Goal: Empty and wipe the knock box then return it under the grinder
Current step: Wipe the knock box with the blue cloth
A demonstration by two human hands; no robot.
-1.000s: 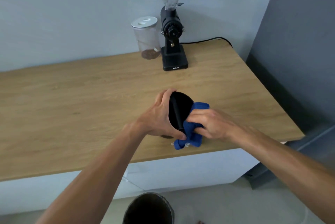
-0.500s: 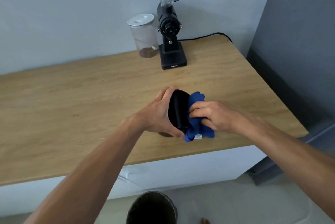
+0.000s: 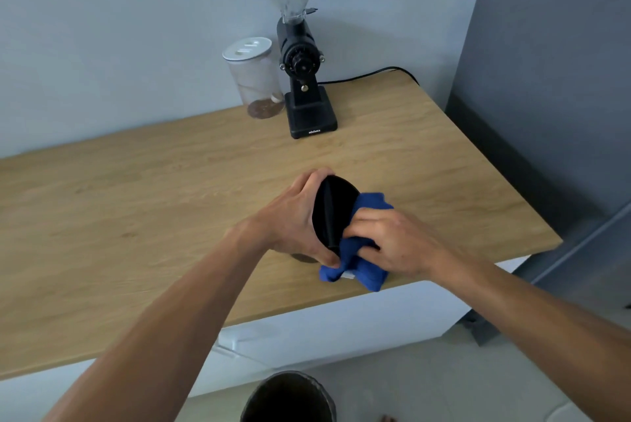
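Frame centre: black knock box (image 3: 336, 213) tipped on its side w/ mouth toward the right, over the wood counter (image 3: 136, 203) near its front edge. Left hand (image 3: 293, 220) clamped round the box body. Right hand (image 3: 397, 244) bunched on blue cloth (image 3: 362, 268), pressing it into the box mouth. Grinder (image 3: 300, 56) upper centre, at the wall, well apart from the box; clear jar (image 3: 256, 77) just left of it. Dark bin (image 3: 288, 397) at bottom edge, on the floor.
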